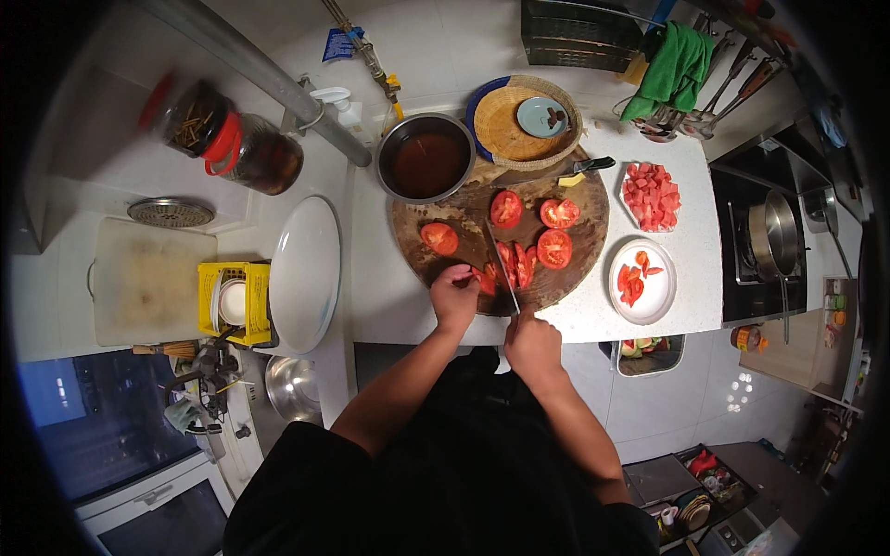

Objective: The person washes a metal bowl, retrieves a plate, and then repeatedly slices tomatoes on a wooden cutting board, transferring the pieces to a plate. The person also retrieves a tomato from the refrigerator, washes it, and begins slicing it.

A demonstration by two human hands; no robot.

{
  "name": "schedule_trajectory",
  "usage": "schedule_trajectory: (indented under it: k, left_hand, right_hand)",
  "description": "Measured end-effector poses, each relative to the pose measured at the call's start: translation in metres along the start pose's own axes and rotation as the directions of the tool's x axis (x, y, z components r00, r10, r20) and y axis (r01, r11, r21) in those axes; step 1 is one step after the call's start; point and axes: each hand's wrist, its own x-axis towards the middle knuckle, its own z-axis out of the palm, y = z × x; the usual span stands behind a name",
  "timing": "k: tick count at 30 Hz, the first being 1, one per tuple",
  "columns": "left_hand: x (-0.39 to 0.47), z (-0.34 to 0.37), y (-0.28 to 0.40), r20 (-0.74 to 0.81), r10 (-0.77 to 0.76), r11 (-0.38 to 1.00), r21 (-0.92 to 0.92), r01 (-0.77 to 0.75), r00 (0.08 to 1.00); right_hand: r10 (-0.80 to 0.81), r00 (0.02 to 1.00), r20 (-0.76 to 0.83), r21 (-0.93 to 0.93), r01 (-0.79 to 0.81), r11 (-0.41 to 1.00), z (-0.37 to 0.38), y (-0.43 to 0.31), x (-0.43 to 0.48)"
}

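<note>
My right hand (532, 346) grips the handle of a kitchen knife (503, 267), its blade pointing away from me across a round wooden chopping board (417, 267). Left of the blade, the fingers of my left hand (455, 299) touch a piece of tomato (485, 280); whether they grip it is unclear. Tomato wedges (524, 265) lie just right of the blade. Several tomato halves rest farther out, among them one at the left (439, 238) and one at the right (554, 249). A white plate (667, 306) with cut tomato pieces stands right of the board.
A metal bowl of dark liquid (425, 158) and a wicker basket (497, 132) stand behind the board's near part. A second knife (593, 165) lies at its far edge. Diced red pieces (651, 197) fill a dish at right, before a stove with a pan (774, 233). An oval platter (304, 274) is left.
</note>
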Motion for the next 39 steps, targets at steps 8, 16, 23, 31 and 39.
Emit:
schedule_trajectory:
  k: [8, 16, 23, 31, 39]
  left_hand:
    - [-0.004, -0.002, -0.002, 0.022, 0.021, 0.996, 0.081, -0.023, 1.0]
    - [-0.004, -0.005, 0.008, 0.073, 0.056, 0.973, 0.219, -0.071, 0.996]
    - [-0.007, -0.014, -0.005, 0.056, 0.15, 0.988, 0.016, -0.151, 0.987]
    - [0.009, 0.006, 0.042, 0.46, 0.568, 0.666, 0.229, -0.709, 0.682]
    - [0.025, 0.04, 0.058, 0.698, 0.539, 0.546, 0.136, -0.827, 0.471]
  right_hand:
    - [-0.028, 0.984, 0.178, -0.107, 0.047, 0.993, 0.017, 0.001, -0.026]
    - [-0.012, 0.989, 0.145, -0.105, 0.027, 0.994, 0.042, -0.002, -0.002]
    - [-0.022, 0.998, -0.05, 0.084, 0.026, 0.996, 0.003, 0.018, -0.025]
    - [0.376, 0.875, 0.304, 0.932, -0.355, 0.072, 0.033, 0.126, -0.089]
    - [0.231, 0.89, 0.394, 0.891, -0.432, 0.142, 0.101, 0.101, -0.051]
